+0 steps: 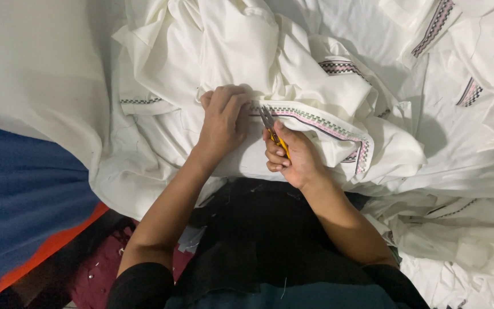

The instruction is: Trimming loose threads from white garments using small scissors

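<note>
A white garment (241, 51) with a patterned trim band (321, 123) lies heaped in front of me. My left hand (223, 117) pinches the cloth at the left end of that trim. My right hand (293, 154) grips small thread snips with a yellow handle (273, 129), their metal tips pointing up at the trim edge right beside my left fingers. My lap below is covered by black cloth (258, 229).
More white garments with the same patterned trim (435, 23) are piled at the right and far side. A blue cloth with an orange edge (24, 194) lies at the left. Dark red fabric (98, 269) sits by my left elbow.
</note>
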